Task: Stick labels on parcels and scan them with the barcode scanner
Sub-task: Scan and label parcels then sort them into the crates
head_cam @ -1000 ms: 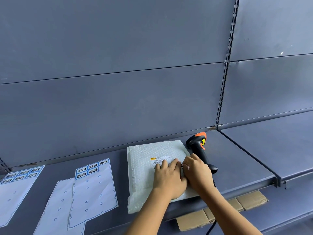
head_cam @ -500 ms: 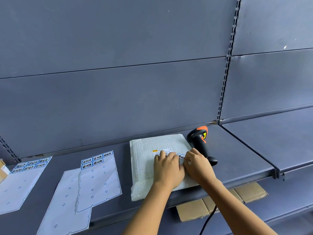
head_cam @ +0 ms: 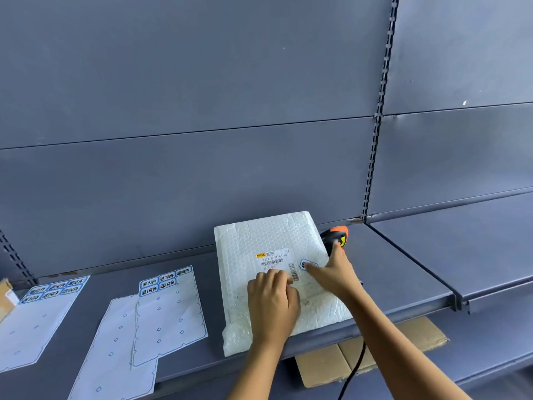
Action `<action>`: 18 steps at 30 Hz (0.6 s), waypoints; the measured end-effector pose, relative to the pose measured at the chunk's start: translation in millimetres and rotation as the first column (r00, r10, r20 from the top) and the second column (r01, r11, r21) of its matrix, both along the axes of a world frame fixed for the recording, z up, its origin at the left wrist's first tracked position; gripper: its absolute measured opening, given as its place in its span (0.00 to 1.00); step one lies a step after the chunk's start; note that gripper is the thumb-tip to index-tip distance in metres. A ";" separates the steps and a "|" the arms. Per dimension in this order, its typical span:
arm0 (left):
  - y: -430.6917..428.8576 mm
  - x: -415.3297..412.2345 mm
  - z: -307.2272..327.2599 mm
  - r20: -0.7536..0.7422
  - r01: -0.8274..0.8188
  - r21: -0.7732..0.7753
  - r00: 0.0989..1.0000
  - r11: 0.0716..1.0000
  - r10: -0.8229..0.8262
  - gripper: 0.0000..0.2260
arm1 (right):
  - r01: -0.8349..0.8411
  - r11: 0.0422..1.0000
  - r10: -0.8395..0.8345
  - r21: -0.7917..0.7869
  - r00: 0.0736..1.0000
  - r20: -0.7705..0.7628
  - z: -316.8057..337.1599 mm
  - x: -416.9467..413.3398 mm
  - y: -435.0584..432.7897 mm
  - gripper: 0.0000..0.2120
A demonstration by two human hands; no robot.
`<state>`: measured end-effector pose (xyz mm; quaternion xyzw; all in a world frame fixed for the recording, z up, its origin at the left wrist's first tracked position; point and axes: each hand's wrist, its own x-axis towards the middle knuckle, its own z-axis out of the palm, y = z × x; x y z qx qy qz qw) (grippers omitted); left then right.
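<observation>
A white bubble-mailer parcel (head_cam: 259,238) lies flat on the grey shelf (head_cam: 403,269). It bears a printed shipping label with barcodes (head_cam: 274,259). A small blue-edged sticker (head_cam: 304,264) sits on the parcel to the right of that label, and the fingertips of my right hand (head_cam: 331,274) press on it. My left hand (head_cam: 274,301) rests on the parcel below the shipping label, fingers bent, holding it down. A black and orange barcode scanner (head_cam: 336,236) lies behind the parcel's right edge, mostly hidden by the parcel and my right hand.
Three label sheets lie on the shelf to the left: one with several blue stickers at its top (head_cam: 167,313), a bare one (head_cam: 115,356), and another at far left (head_cam: 37,319). Cardboard (head_cam: 360,356) lies under the shelf, with the scanner's black cable (head_cam: 356,368) hanging down.
My hands have moved apart. The right hand slid right and now presses the sticker flat on the parcel; the left hand drew back, uncovering the shipping label.
</observation>
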<state>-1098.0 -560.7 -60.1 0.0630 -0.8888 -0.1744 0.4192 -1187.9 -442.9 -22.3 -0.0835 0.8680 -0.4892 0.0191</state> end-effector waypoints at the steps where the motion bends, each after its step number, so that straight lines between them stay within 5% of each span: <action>1: -0.4 0.6 -0.4 -0.029 -0.003 0.024 1.000 1.000 0.003 0.07 | -0.020 0.997 0.027 -0.072 0.995 0.101 2.3 -0.5 4.1 0.25; 4: -2.1 0.8 -2.5 -0.082 -0.032 0.080 0.996 0.996 0.038 0.08 | -0.126 0.953 0.199 -0.275 0.945 0.260 4.1 1.4 22.9 0.16; 8: -4.6 0.1 -5.3 -0.089 -0.015 0.075 0.996 0.997 0.022 0.08 | -0.212 0.894 0.336 -0.394 0.900 0.279 3.1 9.3 40.7 0.17; 12: -4.6 6.6 -1.5 -0.093 -0.004 0.101 0.996 0.995 0.014 0.08 | -0.195 0.848 0.339 -0.492 0.914 0.222 -1.8 20.0 42.7 0.25; 18: -7.3 47.3 -0.4 -0.146 -0.101 0.224 0.980 0.969 0.136 0.11 | -0.141 0.816 0.283 -0.560 0.943 0.176 -1.7 44.9 80.6 0.21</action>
